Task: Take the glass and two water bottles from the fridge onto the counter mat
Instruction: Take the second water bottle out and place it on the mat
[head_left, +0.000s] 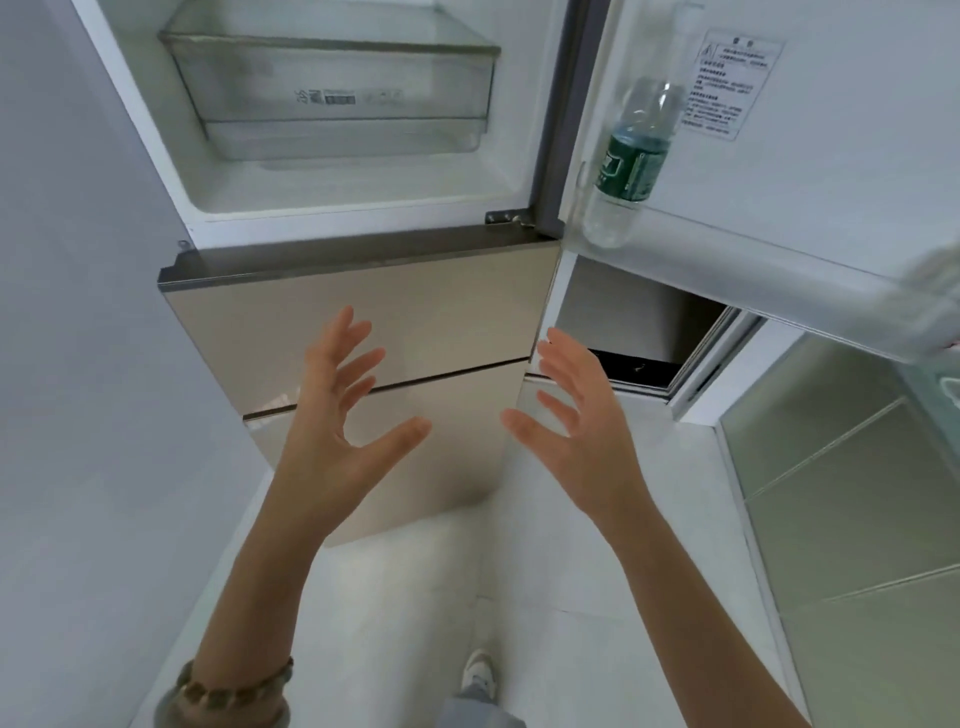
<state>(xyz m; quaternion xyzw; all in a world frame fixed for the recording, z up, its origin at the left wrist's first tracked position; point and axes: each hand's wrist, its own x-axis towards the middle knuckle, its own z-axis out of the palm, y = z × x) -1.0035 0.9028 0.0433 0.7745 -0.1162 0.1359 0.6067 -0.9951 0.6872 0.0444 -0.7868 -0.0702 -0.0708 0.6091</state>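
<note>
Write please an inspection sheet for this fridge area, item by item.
Surface: counter mat not in view.
Job's things: one water bottle with a green label stands in the door shelf of the open fridge door; glass and second bottle not seen.
Clutter: clear drawer inside the fridge, contents unclear.
Hands: left hand and right hand both open, empty, before the closed lower doors.
Cables: nothing seen.
Surroundings: tiled floor, wall at left, beaded bracelet on the left wrist.
</note>
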